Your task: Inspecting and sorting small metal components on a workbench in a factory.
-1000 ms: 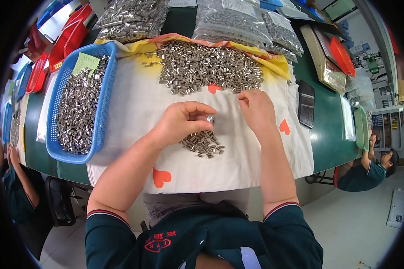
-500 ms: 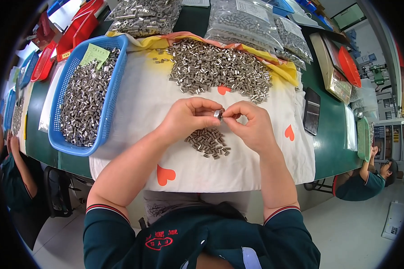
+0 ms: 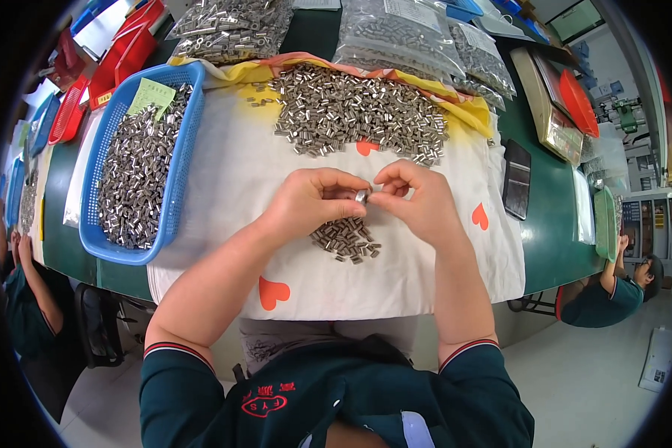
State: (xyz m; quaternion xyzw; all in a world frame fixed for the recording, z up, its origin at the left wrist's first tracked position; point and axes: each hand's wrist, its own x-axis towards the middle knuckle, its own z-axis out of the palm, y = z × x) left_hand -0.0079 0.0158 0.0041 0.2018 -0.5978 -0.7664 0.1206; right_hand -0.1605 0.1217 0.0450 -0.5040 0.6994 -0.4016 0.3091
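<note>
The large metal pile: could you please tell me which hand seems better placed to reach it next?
Probably the right hand: it is near the large metal pile, while the left hand grips the round metal part.

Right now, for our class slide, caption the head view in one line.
Left hand pinches a round metal piece beside the right hand, near a small pile of metal cylinders.

Green table (image 3: 552, 243) with blue basket (image 3: 185, 160), dark phone (image 3: 517, 179), and white cloth (image 3: 231, 149) under two piles of metal pieces (image 3: 362, 108).
</note>
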